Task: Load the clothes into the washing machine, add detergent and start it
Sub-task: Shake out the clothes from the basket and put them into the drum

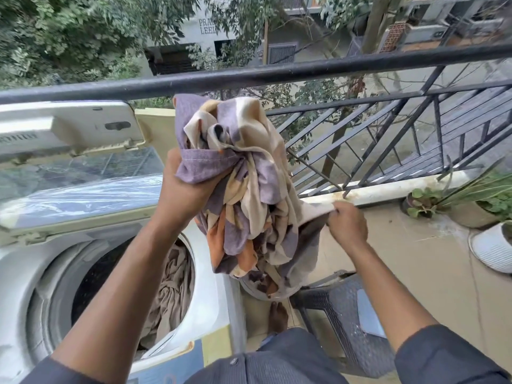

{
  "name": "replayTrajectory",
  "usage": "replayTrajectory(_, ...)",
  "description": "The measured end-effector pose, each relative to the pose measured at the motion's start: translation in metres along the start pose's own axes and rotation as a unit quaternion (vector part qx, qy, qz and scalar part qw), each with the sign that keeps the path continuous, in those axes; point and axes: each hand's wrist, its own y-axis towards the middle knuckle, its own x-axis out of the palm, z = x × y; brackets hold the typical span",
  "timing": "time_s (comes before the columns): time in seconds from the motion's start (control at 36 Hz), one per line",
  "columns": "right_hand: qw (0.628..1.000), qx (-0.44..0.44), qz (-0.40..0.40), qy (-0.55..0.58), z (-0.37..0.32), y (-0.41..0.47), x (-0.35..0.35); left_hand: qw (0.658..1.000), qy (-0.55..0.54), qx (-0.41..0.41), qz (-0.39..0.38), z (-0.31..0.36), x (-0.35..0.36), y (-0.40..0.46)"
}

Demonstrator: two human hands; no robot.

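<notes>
A top-loading washing machine (213,295) stands at the lower left with its lid (69,176) folded up and back. A brown cloth (171,295) lies inside the drum. My left hand (185,187) grips a bunched purple, cream and orange patterned sheet (249,195), held up just right of the drum opening. My right hand (346,223) pinches an edge of the same sheet lower down on the right. The sheet's lower end hangs down beside the machine's right side.
A black metal railing (304,70) runs across in front, close behind the sheet. A dark woven plastic basket (343,325) stands on the floor to the right of the machine. Potted plants (476,206) sit at the far right by the balcony ledge.
</notes>
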Motion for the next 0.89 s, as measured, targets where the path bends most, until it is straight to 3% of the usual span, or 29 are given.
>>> replayTrajectory(0.14,0.987,-0.100,0.037,0.123,-0.033,0.006,-0.056,0.999,0.015,-0.029,-0.011,-0.012,-0.002,-0.002)
replayTrajectory(0.31,0.917,-0.219,-0.011,0.333,-0.093,-0.019,-0.108,0.996,0.080,-0.045,-0.007,-0.023,0.001,0.000)
replayTrajectory(0.39,0.875,-0.297,-0.044,0.380,-0.119,-0.033,-0.122,0.992,0.109,-0.044,-0.053,-0.020,0.004,0.002)
replayTrajectory(0.44,0.866,-0.337,-0.057,0.365,-0.133,-0.037,-0.122,0.986,0.125,-0.035,-0.108,-0.020,0.005,0.003)
replayTrajectory(0.53,0.866,-0.381,-0.073,0.317,-0.148,-0.043,-0.114,0.966,0.190,-0.034,-0.171,-0.019,0.010,0.004)
replayTrajectory(0.61,0.864,-0.397,-0.096,0.295,-0.156,-0.046,-0.105,0.958,0.214,-0.046,-0.185,-0.027,0.018,0.001)
replayTrajectory(0.75,0.887,-0.385,-0.101,0.233,-0.147,-0.028,-0.089,0.970,0.216,-0.056,-0.099,-0.050,0.025,-0.001)
replayTrajectory(0.89,0.950,-0.243,0.010,0.195,-0.113,0.009,-0.083,0.987,0.153,-0.045,-0.025,-0.035,0.015,0.009)
